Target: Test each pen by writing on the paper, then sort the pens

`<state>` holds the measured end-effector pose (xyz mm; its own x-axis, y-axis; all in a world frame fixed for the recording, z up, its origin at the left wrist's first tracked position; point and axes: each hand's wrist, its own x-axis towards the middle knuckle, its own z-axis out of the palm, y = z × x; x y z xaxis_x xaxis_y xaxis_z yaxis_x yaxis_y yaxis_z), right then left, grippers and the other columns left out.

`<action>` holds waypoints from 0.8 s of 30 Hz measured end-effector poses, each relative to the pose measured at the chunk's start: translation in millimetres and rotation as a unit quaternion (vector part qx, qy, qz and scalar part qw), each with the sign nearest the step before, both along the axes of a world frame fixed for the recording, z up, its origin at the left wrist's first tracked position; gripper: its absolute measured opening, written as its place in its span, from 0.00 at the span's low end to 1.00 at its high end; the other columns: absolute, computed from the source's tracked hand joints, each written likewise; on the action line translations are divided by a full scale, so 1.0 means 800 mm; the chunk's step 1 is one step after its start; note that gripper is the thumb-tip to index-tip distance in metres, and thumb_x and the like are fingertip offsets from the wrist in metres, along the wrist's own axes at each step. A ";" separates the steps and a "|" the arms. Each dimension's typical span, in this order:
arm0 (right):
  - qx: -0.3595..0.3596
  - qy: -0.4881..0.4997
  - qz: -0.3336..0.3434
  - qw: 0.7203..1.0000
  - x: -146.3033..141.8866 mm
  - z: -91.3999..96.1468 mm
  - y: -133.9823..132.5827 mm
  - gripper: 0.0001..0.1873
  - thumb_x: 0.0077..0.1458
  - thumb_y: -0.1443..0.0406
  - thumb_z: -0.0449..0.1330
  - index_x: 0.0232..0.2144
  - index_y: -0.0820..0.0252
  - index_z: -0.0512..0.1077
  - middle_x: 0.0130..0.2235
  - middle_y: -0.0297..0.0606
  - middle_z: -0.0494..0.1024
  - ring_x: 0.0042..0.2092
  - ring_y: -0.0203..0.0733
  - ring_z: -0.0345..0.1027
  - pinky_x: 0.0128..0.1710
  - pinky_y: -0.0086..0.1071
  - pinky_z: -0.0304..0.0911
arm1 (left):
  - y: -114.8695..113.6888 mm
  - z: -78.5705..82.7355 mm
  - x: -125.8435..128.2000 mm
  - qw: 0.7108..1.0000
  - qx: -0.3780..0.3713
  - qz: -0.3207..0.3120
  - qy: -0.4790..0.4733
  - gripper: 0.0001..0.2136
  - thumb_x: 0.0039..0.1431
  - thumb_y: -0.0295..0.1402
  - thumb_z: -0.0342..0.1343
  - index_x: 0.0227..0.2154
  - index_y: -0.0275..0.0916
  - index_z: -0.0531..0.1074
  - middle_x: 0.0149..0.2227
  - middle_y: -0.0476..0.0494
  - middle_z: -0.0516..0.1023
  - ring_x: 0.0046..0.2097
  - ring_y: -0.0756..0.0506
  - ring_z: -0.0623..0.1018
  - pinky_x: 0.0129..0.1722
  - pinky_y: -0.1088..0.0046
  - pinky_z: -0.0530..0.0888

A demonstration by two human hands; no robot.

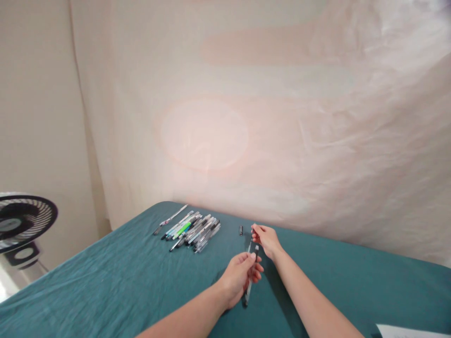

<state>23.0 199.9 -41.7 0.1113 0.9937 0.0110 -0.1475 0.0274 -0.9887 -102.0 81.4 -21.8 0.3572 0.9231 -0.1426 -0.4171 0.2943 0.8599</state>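
My left hand [241, 277] is closed round a clear-barrelled pen [248, 292] with dark ends, which slants up and to the right above the cloth. Just beyond it, my right hand [267, 240] pinches the top of a thin rod [250, 245] that runs down towards the left fingers. Whether that rod is a refill or a second slim pen I cannot tell. A small black piece, like a pen cap [241, 230], lies on the cloth to the left of my right hand.
A teal cloth covers the table [116, 272]. A pile of pens [197, 230], with one bright green, lies at the back left beside a single separate pen [171, 219]. A fan [21, 223] stands off the left edge; white paper [412, 331] shows at lower right.
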 end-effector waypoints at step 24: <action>-0.041 -0.180 0.138 0.973 0.003 0.030 -0.048 0.11 0.47 0.59 0.57 0.24 0.63 0.69 0.25 0.36 0.74 0.22 0.32 0.66 0.21 0.25 0.62 | 0.005 0.002 -0.004 0.985 -0.023 0.128 -0.110 0.06 0.58 0.33 0.48 0.33 0.35 0.63 0.31 0.40 0.74 0.33 0.48 0.75 0.36 0.70 0.69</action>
<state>25.2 161.5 -17.4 -0.1567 0.9844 -0.0803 0.2173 -0.0450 -0.9751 -105.4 85.5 -20.3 0.1402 0.9813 -0.1318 -0.6574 0.1917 0.7287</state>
